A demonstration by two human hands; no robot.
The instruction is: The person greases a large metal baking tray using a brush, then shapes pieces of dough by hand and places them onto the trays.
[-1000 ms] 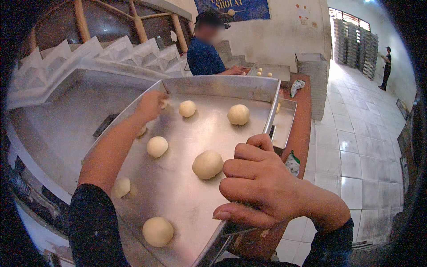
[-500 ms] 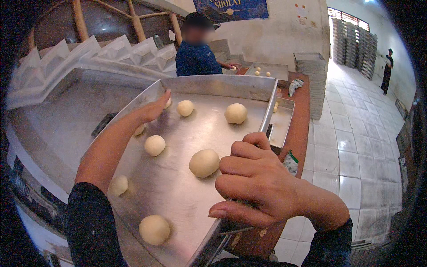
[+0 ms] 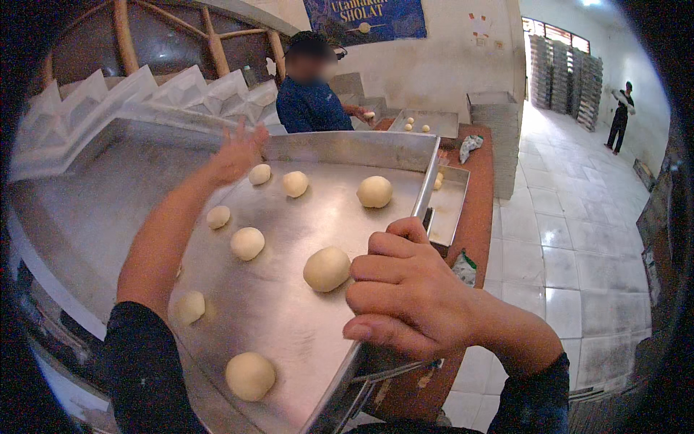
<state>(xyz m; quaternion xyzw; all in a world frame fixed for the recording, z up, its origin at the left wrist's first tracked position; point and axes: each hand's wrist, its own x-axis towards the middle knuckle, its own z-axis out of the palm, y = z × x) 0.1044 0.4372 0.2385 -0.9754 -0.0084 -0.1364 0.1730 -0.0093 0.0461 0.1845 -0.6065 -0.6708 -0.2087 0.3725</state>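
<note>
Right hand (image 3: 408,300) clamps fingers over the right rim of the metal tray (image 3: 347,148), closed grip; left hand (image 3: 235,155) is open at the far-left corner, about 11 o'clock, touching the rim, not clearly gripping. Tray sits tilted over a steel bench (image 3: 79,210). Eight dough balls (image 3: 326,268) already placed, with bare gaps between them. Dull brushed steel, raised edges; dough smooth, pale, round.

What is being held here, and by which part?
A metal baking tray carrying dough balls. The right hand grips its right rim; the left hand is at its far left corner, fingers spread.
</note>
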